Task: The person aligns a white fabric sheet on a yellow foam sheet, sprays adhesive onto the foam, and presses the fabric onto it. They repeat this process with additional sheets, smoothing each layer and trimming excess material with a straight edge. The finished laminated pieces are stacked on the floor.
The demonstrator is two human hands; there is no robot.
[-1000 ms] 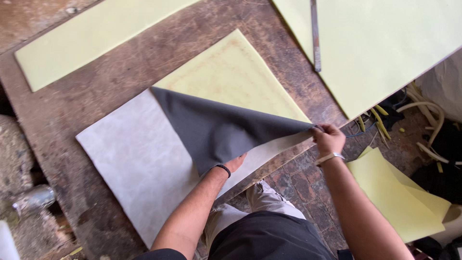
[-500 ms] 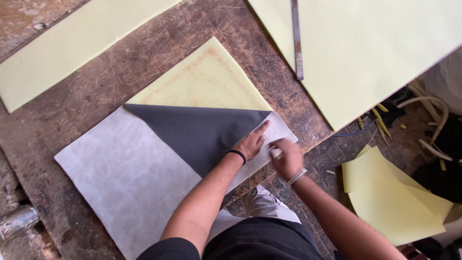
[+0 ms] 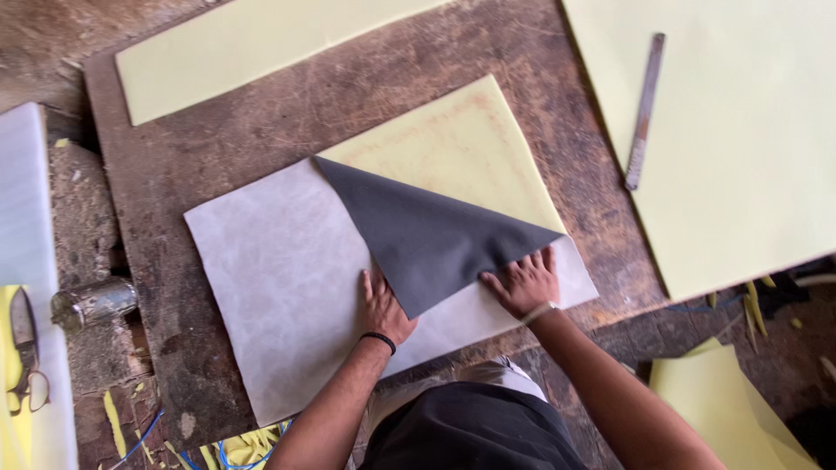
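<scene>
Hands pressed flat, fingers spread and gripping nothing, left hand (image 3: 384, 309) and right hand (image 3: 525, 283) pin the grey sheet (image 3: 279, 270) at the workbench's (image 3: 261, 130) near edge, where smoothing its folded dark flap (image 3: 427, 235) outward from the crease should avoid wrinkles over the yellow foam (image 3: 453, 148).

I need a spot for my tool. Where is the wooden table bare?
Bare wood on the table runs between the long yellow strip and the grey sheet. Another gap lies between yellow foam and the big yellow sheet. Both hands crowd the near edge.
</scene>
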